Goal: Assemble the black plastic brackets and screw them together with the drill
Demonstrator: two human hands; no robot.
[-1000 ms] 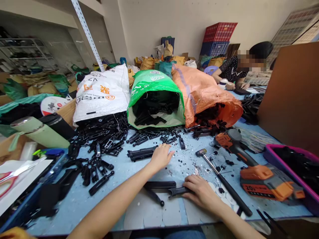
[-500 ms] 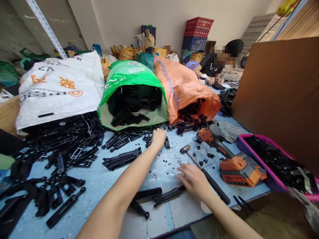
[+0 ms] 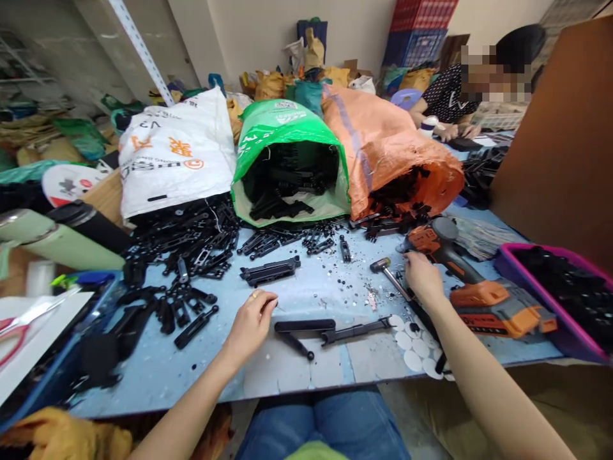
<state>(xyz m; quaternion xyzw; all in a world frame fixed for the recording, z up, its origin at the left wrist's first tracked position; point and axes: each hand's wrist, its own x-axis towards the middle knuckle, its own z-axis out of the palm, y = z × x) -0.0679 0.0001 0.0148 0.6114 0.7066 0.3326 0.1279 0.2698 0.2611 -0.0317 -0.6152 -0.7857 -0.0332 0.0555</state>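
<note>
My left hand (image 3: 253,321) hovers over the front of the blue table, thumb and fingers pinched together. A tiny dark bit may be at its fingertips; I cannot make it out. Just right of it lie black plastic arm parts (image 3: 306,327), one forked at the end. Further back is a longer black assembly (image 3: 271,271). My right hand (image 3: 424,278) reaches between the hammer (image 3: 395,281) and the orange cordless drill (image 3: 493,300), fingers curled near the drill's nose. What those fingers hold, if anything, is hidden. Small black pieces (image 3: 342,281) are scattered between the hands.
White (image 3: 177,153), green (image 3: 292,128) and orange (image 3: 383,134) sacks spill black parts along the back. A pink-rimmed basket (image 3: 565,287) stands right, a blue bin (image 3: 103,300) left. White discs (image 3: 416,348) lie near the front edge. A co-worker (image 3: 445,96) sits behind a brown board (image 3: 555,128).
My left hand has come back from the small parts by the green sack toward the table front. My right hand has moved forward and right to the drill's nose. The view has shifted left.
</note>
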